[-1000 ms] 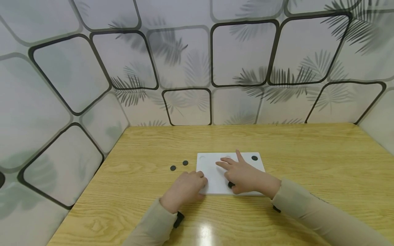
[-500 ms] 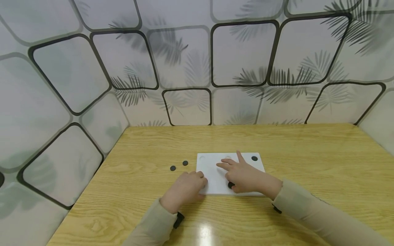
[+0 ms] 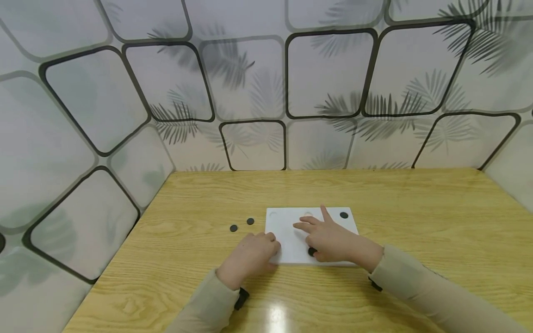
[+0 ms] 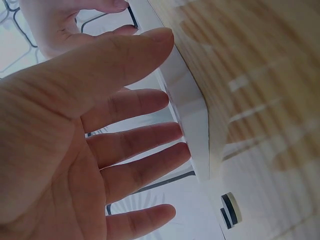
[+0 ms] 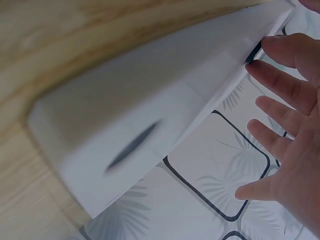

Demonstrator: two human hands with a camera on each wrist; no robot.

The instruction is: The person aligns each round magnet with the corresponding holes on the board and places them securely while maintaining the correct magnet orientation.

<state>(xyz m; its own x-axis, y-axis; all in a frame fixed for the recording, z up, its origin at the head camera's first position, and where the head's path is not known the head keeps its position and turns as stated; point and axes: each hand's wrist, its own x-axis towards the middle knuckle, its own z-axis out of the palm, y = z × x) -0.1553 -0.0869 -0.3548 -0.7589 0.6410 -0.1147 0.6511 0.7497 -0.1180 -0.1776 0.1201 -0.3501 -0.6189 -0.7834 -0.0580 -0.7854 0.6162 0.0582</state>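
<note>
right hand pinches a black disc between thumb and forefinger at the near side of the white board; left hand, fingers loosely extended, touches the board's left edge. the disc is probably light, stiff, slick, best held by its rim.

In the head view, a yellow-brown wooden table with streaked grain spreads from the middle toward six o'clock, where a soft white patch of reflected light lies on its surface. From nine through twelve to three o'clock stands a pale grey-white wall, patterned with black and grey rounded-square outlines. Dark grey feathery leaf prints overlap the outlines toward two o'clock, with others toward eleven.
</note>
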